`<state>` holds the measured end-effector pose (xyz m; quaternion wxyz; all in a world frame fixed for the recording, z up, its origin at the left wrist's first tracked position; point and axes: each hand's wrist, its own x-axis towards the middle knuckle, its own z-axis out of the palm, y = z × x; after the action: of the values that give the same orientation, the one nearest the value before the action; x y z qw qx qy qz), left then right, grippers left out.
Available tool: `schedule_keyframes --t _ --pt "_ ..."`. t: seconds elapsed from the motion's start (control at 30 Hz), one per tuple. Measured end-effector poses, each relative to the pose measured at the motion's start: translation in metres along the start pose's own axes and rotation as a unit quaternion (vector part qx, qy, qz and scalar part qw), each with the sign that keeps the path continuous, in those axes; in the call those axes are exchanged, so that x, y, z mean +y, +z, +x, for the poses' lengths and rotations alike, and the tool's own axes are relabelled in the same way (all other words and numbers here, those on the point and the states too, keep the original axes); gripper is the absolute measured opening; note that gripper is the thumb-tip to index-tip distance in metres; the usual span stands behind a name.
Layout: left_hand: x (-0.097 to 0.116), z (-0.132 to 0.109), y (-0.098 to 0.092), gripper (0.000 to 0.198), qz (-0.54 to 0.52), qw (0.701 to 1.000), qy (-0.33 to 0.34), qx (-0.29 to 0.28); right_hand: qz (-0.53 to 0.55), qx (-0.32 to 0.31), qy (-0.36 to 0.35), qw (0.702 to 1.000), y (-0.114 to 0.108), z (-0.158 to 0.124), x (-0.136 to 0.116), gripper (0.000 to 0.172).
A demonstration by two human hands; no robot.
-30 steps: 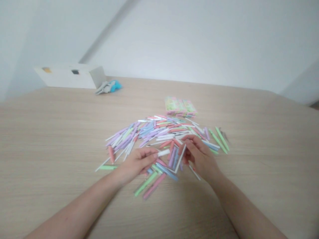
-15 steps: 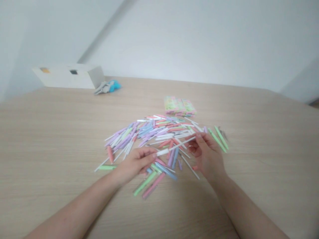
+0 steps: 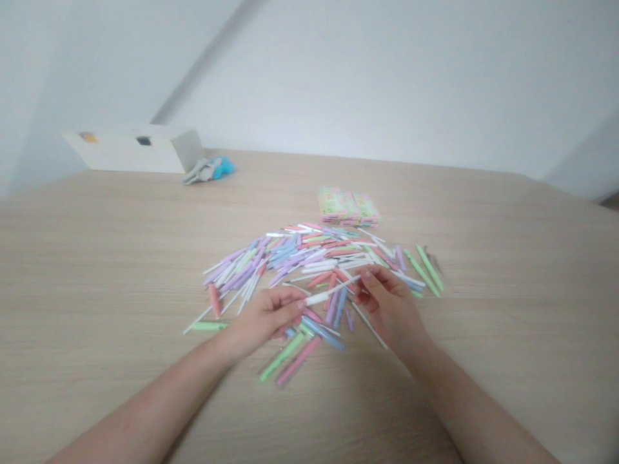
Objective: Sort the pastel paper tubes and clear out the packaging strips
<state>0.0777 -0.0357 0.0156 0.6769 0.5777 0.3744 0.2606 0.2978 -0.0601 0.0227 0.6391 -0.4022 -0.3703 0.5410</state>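
Note:
My left hand (image 3: 271, 316) pinches a short white pen barrel (image 3: 316, 299) between thumb and fingers. From its right end sticks out a thin white pen refill (image 3: 343, 284), the far end of which my right hand (image 3: 387, 306) grips at the fingertips. Barrel and refill line up, sloping up to the right above the table. Below and behind them spreads a heap of loose pen parts (image 3: 290, 252) in purple, white, red, blue and green. A green pen part (image 3: 283, 356) and a pink pen part (image 3: 298, 361) lie nearest to me.
Behind the heap stand stacked pastel packets (image 3: 348, 205). Two green pen parts (image 3: 429, 267) lie off to the right. At the back left are a white box (image 3: 130, 151) and a crumpled grey and blue item (image 3: 210, 169). A white wall (image 3: 387, 77) closes off the far table edge.
My right hand has come left and slightly down, closer to my left hand. Less of the refill shows between the barrel and my right fingertips. My left hand stays almost still.

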Motion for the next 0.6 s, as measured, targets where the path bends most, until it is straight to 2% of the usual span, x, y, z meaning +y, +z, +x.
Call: schedule_keyframes --t 0.13,0.33,0.6 --pt "0.0019 0.0001 0.0004 0.040 0.004 1.000 0.004 0.005 -0.011 0.005 0.005 1.000 -0.0013 0.0000 -0.0017 0.018" --pt "0.0027 -0.0010 0.0018 0.041 0.025 1.000 0.014 0.006 -0.039 -0.021 0.011 0.999 0.0050 -0.0026 -0.0003 0.019" --pt "-0.0018 0.0006 0.0001 0.036 0.045 0.999 0.028 -0.005 -0.025 -0.031 0.030 0.999 0.0059 -0.0031 0.0061 0.021"
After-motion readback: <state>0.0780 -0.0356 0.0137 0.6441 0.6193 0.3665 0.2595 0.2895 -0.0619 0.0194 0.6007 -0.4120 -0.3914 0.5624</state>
